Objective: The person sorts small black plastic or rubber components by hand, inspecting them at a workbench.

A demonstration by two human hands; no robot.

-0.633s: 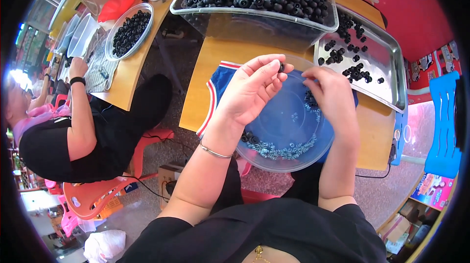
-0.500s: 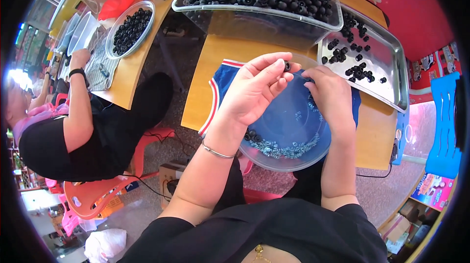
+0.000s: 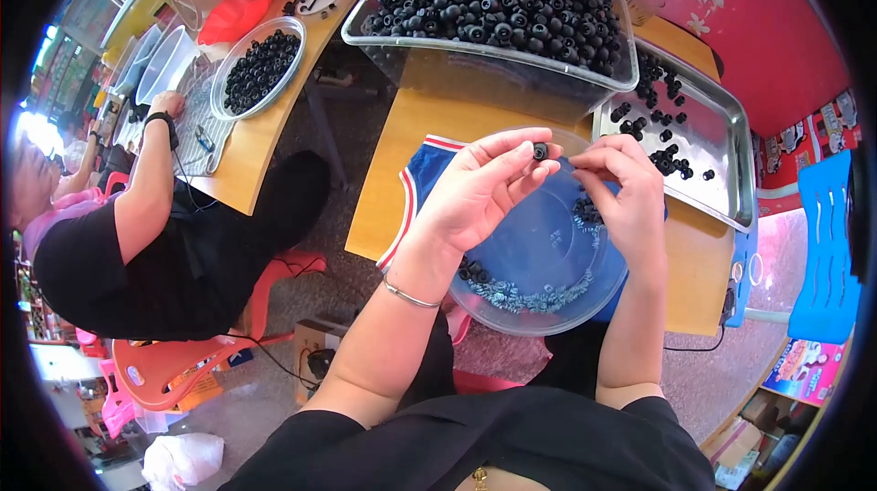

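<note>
Between thumb and fingers of my left hand [image 3: 475,182] is a small round black plastic part [image 3: 540,152] with a hollow end. My right hand [image 3: 632,188] is close beside it on the right, thumb and fingertips pinched together; whatever they hold is too small to name. Both hands are above a round clear plastic bowl [image 3: 557,316]. Along its bottom lie many small shiny clear pieces [image 3: 530,297], with a few black parts [image 3: 472,272] at the left and more black parts [image 3: 587,211] near my right hand.
A big clear bin [image 3: 493,57] heaped with black parts stands beyond the bowl. To its right is a metal tray [image 3: 703,135] with scattered black parts. Blue cloth [image 3: 429,162] lies beneath the bowl. A co-worker [image 3: 119,253] sits at the left table by another bowl [image 3: 217,94] of black parts.
The view has shifted slightly. The black part in my left hand now turns its hollow end more toward me. My right hand's fingers have risen a little from the bowl, uncovering black parts below.
</note>
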